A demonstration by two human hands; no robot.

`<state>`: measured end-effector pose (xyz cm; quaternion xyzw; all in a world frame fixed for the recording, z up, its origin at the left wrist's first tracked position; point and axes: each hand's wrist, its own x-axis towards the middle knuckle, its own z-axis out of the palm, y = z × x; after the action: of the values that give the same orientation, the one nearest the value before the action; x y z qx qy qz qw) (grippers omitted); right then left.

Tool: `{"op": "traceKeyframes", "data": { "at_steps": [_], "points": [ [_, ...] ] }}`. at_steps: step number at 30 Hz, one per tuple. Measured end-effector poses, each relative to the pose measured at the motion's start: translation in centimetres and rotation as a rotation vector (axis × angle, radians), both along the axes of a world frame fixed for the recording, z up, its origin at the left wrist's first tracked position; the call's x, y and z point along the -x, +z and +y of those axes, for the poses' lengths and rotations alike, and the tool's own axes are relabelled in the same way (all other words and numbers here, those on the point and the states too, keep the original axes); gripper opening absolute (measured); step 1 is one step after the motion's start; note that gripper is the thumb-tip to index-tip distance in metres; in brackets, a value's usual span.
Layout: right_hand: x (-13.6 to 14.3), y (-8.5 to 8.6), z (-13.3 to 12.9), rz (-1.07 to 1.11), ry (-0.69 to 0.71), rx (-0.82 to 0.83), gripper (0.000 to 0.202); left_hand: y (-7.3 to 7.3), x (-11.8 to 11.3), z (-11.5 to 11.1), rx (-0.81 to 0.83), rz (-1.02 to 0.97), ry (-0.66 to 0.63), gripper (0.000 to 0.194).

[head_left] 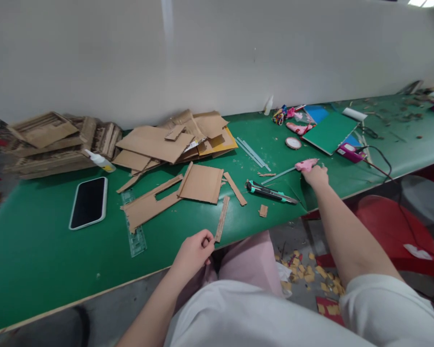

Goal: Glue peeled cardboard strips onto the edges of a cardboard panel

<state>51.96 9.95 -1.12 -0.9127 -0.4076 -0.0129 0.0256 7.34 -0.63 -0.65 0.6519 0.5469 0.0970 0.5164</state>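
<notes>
My right hand (pixel 316 176) is closed around a pink hot glue gun (pixel 305 165) on the right part of the green table. A pale glue stick (pixel 279 176) juts from the gun toward the left. My left hand (pixel 196 248) is curled at the table's front edge, its fingertips at the lower end of a narrow cardboard strip (pixel 222 219). Between the hands lie a black and teal utility knife (pixel 271 192) and a small cardboard scrap (pixel 263 210). Beyond my left hand are a square cardboard panel (pixel 202 184) and a cardboard piece with a cutout (pixel 148 212).
A phone (pixel 89 203), a white glue bottle (pixel 100 161) and a clear ruler (pixel 137 243) lie to the left. Stacked cardboard (pixel 155 142) lines the wall. Loose glue sticks (pixel 253 153), a tape roll (pixel 292 143), a green board (pixel 331 131) and a cable (pixel 388 166) occupy the right.
</notes>
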Motion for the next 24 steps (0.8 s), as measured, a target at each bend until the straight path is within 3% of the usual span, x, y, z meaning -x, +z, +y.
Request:
{"op": "traceKeyframes", "data": {
  "at_steps": [3, 8, 13, 15, 19, 22, 24],
  "points": [
    [0.7, 0.1, 0.0, 0.038, -0.073, -0.031, 0.053, -0.1, 0.0, 0.0, -0.001, -0.006, -0.004, 0.013],
    [1.7, 0.3, -0.3, 0.066, -0.055, -0.061, 0.054, -0.3, 0.1, 0.1, -0.004, -0.010, -0.011, 0.014],
    [4.2, 1.9, -1.4, -0.006, -0.013, -0.161, 0.050, -0.4, 0.1, 0.1, 0.010, -0.020, -0.005, 0.016],
    [6.5, 2.9, -1.7, -0.033, 0.080, -0.211, 0.047, -0.4, 0.1, 0.0, -0.002, -0.031, -0.005, 0.015],
    [12.8, 4.1, -1.4, 0.056, 0.481, -0.166, 0.034, -0.4, 0.1, -0.1, -0.002, -0.053, 0.020, 0.014],
    [17.8, 4.0, -0.5, 0.139, 0.720, -0.064, 0.027, -0.4, 0.1, -0.2, 0.006, -0.059, 0.034, 0.013],
    [20.5, 3.6, 0.4, 0.175, 0.788, -0.003, 0.024, -0.4, 0.1, -0.3, -0.004, -0.059, 0.033, 0.011]
  ]
}}
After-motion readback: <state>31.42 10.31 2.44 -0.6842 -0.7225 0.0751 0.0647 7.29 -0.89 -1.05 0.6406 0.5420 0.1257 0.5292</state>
